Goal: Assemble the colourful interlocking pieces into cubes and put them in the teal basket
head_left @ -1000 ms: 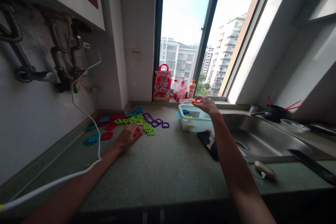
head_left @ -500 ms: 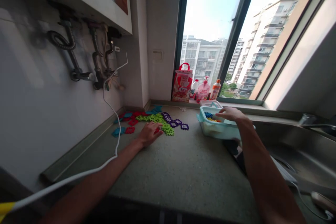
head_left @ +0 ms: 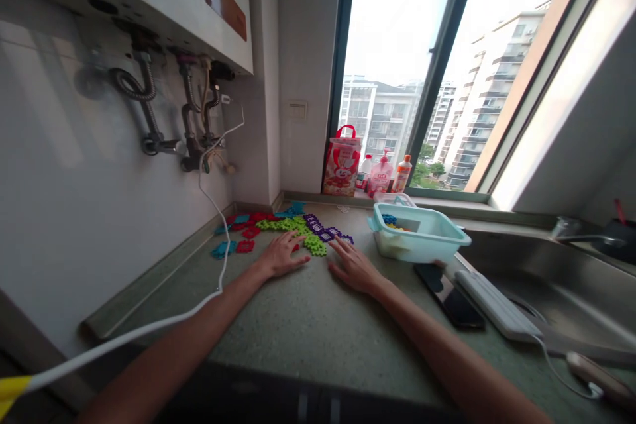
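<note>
Counter gives room from left hand and right hand back to its front edge. Light-blue tub stands right of right hand, gap between. Both hands are spread, unclenched: purple pieces at right fingertips, green pieces beyond left hand, red piece partly behind it.

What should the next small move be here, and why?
Probably curl the right hand around the closest of the purple pieces: its fingers are extended right at them, and it seems to hold nothing. The left hand lies by the green pieces, so the right looks better placed for the purple.
</note>
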`<state>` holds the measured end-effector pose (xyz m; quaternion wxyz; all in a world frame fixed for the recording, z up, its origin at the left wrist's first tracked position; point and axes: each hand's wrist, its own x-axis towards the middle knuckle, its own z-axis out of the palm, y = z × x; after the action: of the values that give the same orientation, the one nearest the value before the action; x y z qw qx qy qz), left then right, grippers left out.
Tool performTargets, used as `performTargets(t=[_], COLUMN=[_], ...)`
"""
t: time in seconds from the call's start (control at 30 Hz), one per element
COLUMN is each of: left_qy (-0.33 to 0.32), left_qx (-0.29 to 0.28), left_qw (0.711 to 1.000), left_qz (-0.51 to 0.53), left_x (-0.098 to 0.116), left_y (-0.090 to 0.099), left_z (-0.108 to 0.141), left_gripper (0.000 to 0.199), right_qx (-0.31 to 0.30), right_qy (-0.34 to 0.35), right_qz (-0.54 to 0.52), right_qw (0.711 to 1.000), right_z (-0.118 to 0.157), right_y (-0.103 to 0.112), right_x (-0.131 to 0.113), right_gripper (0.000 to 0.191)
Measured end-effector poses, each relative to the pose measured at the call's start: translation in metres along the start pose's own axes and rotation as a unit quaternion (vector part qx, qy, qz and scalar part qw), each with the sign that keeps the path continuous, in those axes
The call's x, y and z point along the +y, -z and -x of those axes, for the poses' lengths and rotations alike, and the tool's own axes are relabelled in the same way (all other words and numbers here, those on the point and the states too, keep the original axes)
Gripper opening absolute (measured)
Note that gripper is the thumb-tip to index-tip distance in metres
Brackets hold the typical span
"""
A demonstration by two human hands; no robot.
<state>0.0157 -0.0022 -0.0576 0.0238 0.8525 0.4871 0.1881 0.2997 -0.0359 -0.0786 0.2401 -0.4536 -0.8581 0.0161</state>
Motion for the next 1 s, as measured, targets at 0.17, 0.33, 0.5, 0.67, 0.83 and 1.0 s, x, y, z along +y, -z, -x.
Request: performTargets(t=[0.17,0.33,0.5,0.67,0.83,1.0], left_qy=[-0.032,-0.026,0.027,0.144,0.152,0.162], left_qx=[0.042,0.056,0.051,0.062,0.083,0.088], left_qw=[0.999,0.998,0.994,0.973,0.970,0.965], left_qz=[0.001,-0.008,-0.089,-0.168,-0.171,-0.185], left_x=[-0.002,0.002,-0.009,-0.036,-0.039,-0.038], left_y=[-0.002,0.003,0.011,0.016,0.010,0.004], left_z=[-0.001,0.001,0.004,0.012,0.008,-0.017], left_gripper=[0.058,0.059,0.062,0.066,0.064,0.060], right_qx=[-0.010,-0.018,-0.019,-0.035,-0.061,-0.069], right_qy=[0.033,0.028,0.026,0.008,-0.026,-0.061], right_qz=[-0.028,-0.032,-0.048,-0.061,-0.055,-0.054], right_qw=[0.999,0.999,0.998,0.997,0.996,0.994], right_z=[-0.001,-0.001,-0.001,-0.003,-0.017,-0.049], right_y=[0.000,-0.004,-0.012,-0.020,-0.025,-0.031], right_x=[0.008,0.009,0.019,0.024,0.025,0.026], right_gripper=[0.061,0.056,0.055,0.066,0.084,0.084])
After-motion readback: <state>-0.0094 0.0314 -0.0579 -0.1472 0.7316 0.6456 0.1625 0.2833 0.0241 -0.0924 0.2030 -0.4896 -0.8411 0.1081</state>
